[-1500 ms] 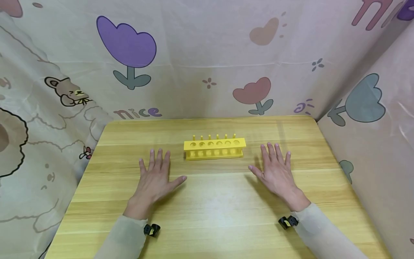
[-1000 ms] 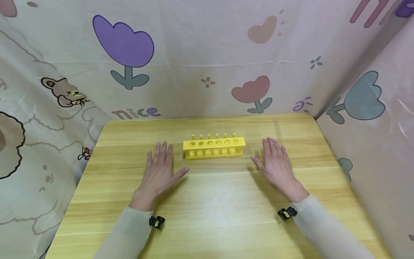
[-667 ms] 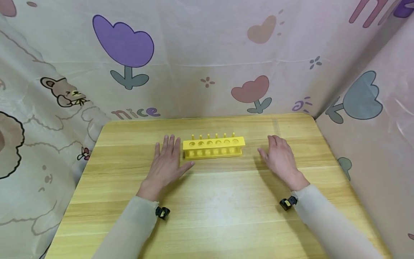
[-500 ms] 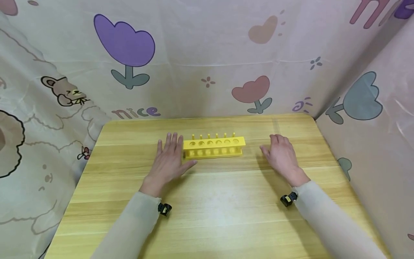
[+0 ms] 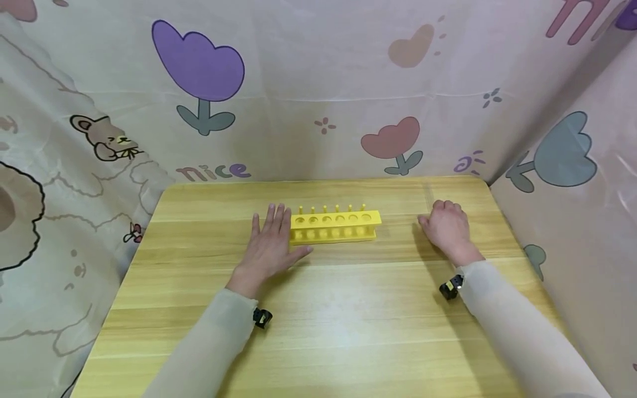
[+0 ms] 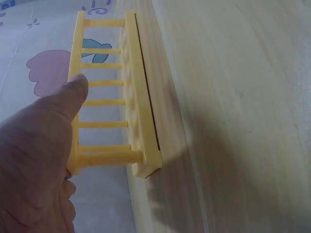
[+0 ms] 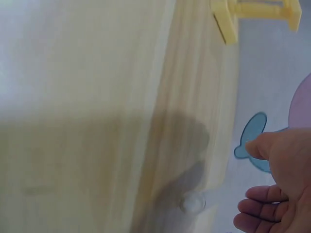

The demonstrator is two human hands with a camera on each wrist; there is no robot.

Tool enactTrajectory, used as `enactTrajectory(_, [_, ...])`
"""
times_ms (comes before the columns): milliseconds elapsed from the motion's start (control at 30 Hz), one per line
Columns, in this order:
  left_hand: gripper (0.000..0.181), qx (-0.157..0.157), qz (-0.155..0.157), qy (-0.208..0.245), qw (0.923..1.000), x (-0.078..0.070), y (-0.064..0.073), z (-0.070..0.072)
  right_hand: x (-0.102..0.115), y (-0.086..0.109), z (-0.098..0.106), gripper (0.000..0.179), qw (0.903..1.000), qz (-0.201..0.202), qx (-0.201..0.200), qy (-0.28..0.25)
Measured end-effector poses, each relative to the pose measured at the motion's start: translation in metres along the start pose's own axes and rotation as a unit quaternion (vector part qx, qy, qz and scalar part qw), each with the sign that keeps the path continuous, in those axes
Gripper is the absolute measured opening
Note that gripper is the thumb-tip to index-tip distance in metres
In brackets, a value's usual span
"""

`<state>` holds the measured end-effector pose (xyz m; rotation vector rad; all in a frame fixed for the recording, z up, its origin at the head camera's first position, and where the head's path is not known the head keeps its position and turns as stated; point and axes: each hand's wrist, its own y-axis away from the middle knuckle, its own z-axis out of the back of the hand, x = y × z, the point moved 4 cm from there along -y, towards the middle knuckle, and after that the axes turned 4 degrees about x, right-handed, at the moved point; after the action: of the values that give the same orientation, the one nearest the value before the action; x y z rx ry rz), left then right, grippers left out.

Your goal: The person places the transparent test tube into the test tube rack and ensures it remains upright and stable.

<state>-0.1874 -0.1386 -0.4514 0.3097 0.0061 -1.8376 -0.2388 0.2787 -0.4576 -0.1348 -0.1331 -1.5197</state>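
Observation:
A yellow test tube rack with a row of round holes and several pegs stands upright on the table. My left hand is beside its left end, fingers straight, thumb out along the front; in the left wrist view the thumb overlaps the rack's top plate. Whether they touch I cannot tell. To the right, my right hand hovers above the table, apart from the rack, fingers bent downward. In the right wrist view its thumb and fingers stand apart with nothing between them. A clear tube-like thing lies on the table below it.
The wooden table ends at a patterned curtain behind and at both sides. Each wrist wears a small black camera, one left and one right.
My left hand has moved forward and right, up to the rack's left end. My right hand has moved forward and right, and its fingers have bent downward. The rack stays put.

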Motion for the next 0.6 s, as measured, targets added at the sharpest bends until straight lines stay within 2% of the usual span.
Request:
enactTrajectory(367, [0.109, 0.013, 0.002, -0.014, 0.9998, -0.002, -0.007, 0.002, -0.018, -0.025, -0.003, 0.061, 0.9972, -0.045, 0.060, -0.009])
enactTrajectory(600, [0.089, 0.018, 0.001, -0.015, 0.9997, -0.002, -0.007, 0.004, -0.024, -0.036, -0.006, 0.063, 0.9931, -0.068, 0.094, -0.017])
